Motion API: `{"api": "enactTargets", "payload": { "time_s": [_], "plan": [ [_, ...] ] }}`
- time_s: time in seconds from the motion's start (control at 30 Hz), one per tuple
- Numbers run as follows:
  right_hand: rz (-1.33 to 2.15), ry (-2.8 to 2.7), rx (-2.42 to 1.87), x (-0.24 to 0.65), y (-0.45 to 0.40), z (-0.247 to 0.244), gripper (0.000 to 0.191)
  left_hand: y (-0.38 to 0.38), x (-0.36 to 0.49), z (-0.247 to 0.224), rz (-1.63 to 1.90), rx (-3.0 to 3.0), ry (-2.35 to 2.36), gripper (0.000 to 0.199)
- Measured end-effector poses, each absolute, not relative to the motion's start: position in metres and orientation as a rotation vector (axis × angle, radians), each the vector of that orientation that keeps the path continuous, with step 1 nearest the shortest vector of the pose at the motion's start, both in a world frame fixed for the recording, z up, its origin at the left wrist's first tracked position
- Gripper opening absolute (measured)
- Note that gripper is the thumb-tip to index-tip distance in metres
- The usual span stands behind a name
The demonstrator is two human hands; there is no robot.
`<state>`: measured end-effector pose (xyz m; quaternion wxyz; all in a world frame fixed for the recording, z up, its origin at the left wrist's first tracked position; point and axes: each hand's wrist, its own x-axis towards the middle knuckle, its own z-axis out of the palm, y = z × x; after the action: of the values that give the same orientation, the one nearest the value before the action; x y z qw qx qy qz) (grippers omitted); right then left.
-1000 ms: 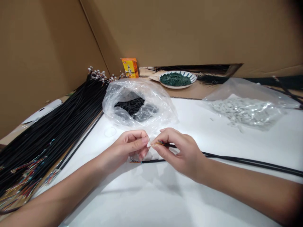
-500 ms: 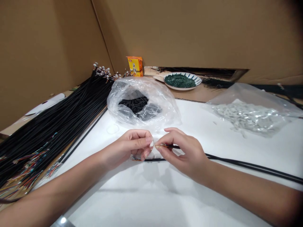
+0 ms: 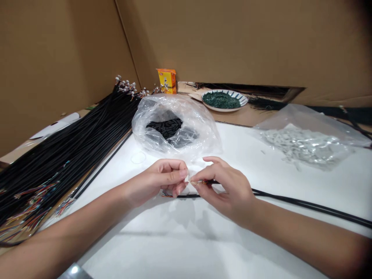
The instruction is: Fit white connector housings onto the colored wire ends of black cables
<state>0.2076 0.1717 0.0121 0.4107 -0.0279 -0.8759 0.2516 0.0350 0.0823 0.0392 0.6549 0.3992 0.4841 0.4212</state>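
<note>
Between thumb and forefinger, my left hand [image 3: 168, 178] pinches a small white piece [image 3: 186, 178], mostly covered by the fingertips. Facing it, my right hand [image 3: 225, 188] is closed on the thin coloured wires at the end of a black cable [image 3: 213, 181]. The fingertips of both hands almost meet over the white tabletop, the wire ends at the white piece. Whether a wire sits inside the piece is too small to tell. Below the hands lies another black cable [image 3: 188, 196], its stripped coloured wires pointing left. Both cables run off to the right.
A large bundle of black cables [image 3: 87, 143] fills the left side. Behind my hands stands a clear bag [image 3: 203, 128] of black pieces; to the right lies a bag of small white pieces [image 3: 305, 143]. A plate [image 3: 244, 101] of dark green bits and an orange box [image 3: 167, 81] are farther back.
Both hands hold nearly the same pose. The right fingertips and the wires have shifted very slightly against the white piece. The view has tilted a little.
</note>
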Motion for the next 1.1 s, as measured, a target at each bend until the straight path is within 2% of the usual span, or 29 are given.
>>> {"api": "enactTargets", "payload": {
  "time_s": [1.1],
  "plan": [
    [0.569,-2.210,-0.041,0.2081,0.1708,0.0124,0.011,0.0813,0.0341,0.0380,0.936,0.954,1.063,0.025]
  ]
}}
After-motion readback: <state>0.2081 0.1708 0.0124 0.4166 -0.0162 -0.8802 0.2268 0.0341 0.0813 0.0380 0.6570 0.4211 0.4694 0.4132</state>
